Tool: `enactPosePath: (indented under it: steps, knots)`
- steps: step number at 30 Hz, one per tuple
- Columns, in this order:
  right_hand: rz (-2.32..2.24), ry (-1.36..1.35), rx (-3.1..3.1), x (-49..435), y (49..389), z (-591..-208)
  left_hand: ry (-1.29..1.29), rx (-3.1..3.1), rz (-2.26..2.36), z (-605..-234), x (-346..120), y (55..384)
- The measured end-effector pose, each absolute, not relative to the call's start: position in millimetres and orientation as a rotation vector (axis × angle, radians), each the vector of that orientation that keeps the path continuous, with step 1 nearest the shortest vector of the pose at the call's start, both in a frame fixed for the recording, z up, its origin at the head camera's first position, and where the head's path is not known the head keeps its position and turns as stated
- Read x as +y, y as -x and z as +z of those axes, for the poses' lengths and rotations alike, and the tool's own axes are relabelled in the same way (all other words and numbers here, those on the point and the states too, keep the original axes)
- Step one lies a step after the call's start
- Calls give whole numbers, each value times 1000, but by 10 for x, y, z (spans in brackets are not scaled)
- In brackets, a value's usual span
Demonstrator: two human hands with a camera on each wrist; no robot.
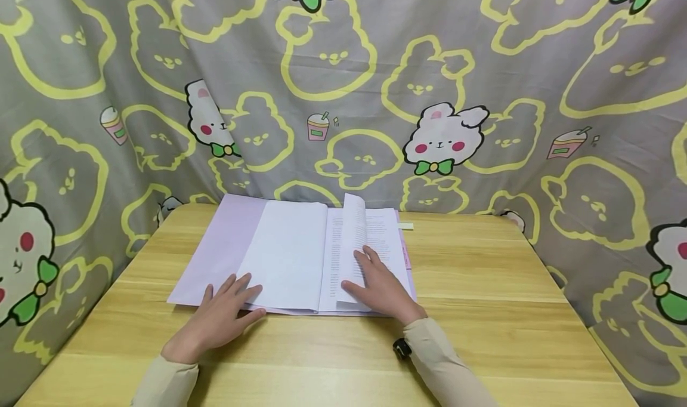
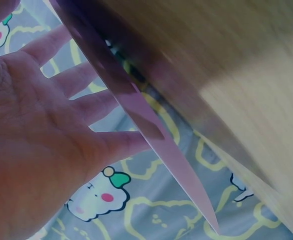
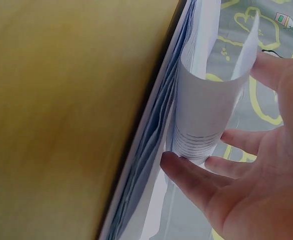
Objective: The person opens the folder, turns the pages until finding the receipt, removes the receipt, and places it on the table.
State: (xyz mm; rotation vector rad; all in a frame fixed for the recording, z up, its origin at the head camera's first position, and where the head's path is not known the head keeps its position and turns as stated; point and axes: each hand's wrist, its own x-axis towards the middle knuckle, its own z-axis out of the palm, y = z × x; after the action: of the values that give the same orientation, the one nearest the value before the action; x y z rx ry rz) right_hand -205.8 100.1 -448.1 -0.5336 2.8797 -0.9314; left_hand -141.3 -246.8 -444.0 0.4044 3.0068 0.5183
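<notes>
Head: two hands, one book

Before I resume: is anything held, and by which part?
The curled page, by its lower part, between the thumb and fingers of the right hand. The left hand rests spread on the open folder, gripping nothing.

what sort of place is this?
Looks like a curtained-off desk space, possibly in a home, though the room beyond isn't visible. A grey cartoon-print curtain hangs behind and along both sides of a wooden table, where an open book lies.
</notes>
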Motion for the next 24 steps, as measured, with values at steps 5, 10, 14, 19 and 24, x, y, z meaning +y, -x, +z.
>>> enactPosePath:
  steps: [5, 10, 14, 19, 24]
  knots:
    - [-931, 548, 2881, 966, 2061, -4487, -401, 3002, 519, -4447, -2467, 1408]
    - [-937, 558, 2873, 927, 2049, -4471, -404, 3006, 520, -4448, -2466, 1406]
    - [-937, 564, 2864, 902, 2037, -4454, -408, 3013, 520, -4444, -2467, 1403]
    - [-941, 565, 2853, 877, 2032, -4452, -413, 3017, 523, -4435, -2466, 1401]
    - [-935, 588, 2844, 847, 2037, -4457, -413, 3024, 520, -4430, -2465, 1401]
